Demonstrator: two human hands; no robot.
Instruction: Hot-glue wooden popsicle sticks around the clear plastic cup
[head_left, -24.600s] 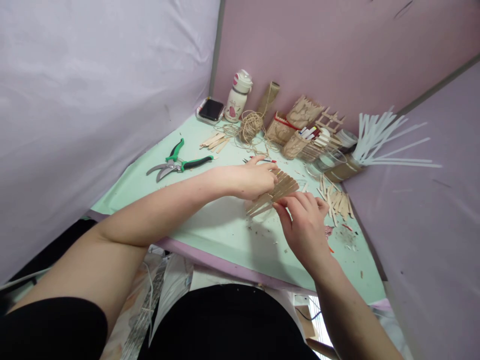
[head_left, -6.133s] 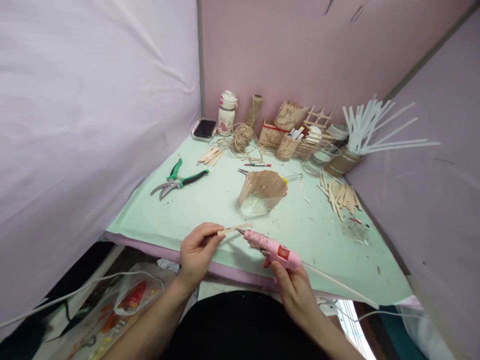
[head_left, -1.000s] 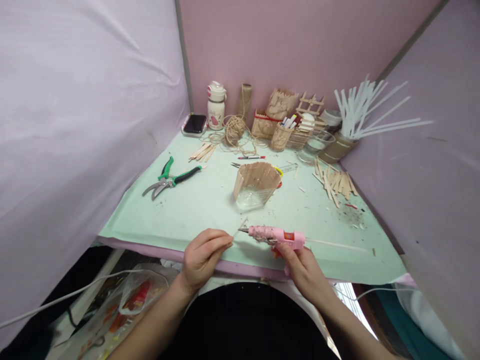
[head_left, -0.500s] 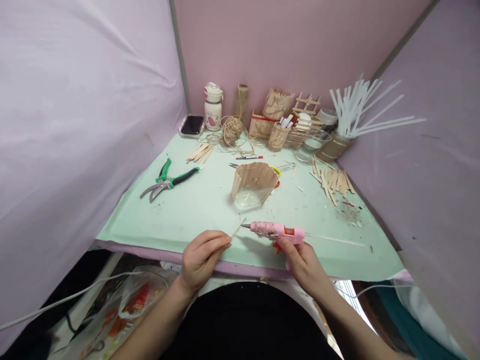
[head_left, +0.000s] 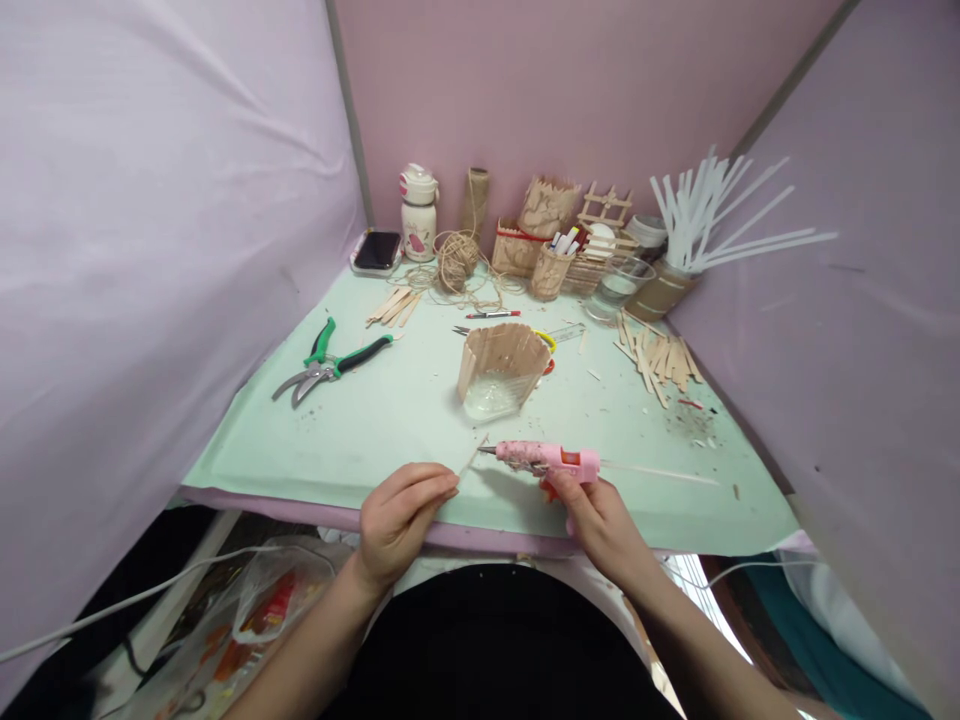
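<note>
My left hand (head_left: 399, 513) pinches a thin wooden craft stick (head_left: 472, 457) at the near edge of the green table (head_left: 375, 420), its far end pointing up and right. My right hand (head_left: 596, 517) grips a pink glue gun (head_left: 551, 459) with a white glue rod sticking out behind. The gun's nozzle sits just right of the stick's tip. Behind them stands a clear cup clad in wooden sticks (head_left: 501, 367).
Green-handled pruners (head_left: 330, 361) lie at the left. Loose sticks (head_left: 656, 357) lie at the right, more at the back left (head_left: 393, 305). Along the back wall: phone (head_left: 375, 251), bottle (head_left: 417, 212), twine ball (head_left: 455, 259), stick-built holders (head_left: 551, 270), jar of white rods (head_left: 667, 285).
The view has shifted slightly, so table items sit further left. Both hands keep the same hold on the stick and the glue gun; the nozzle stays by the stick's tip.
</note>
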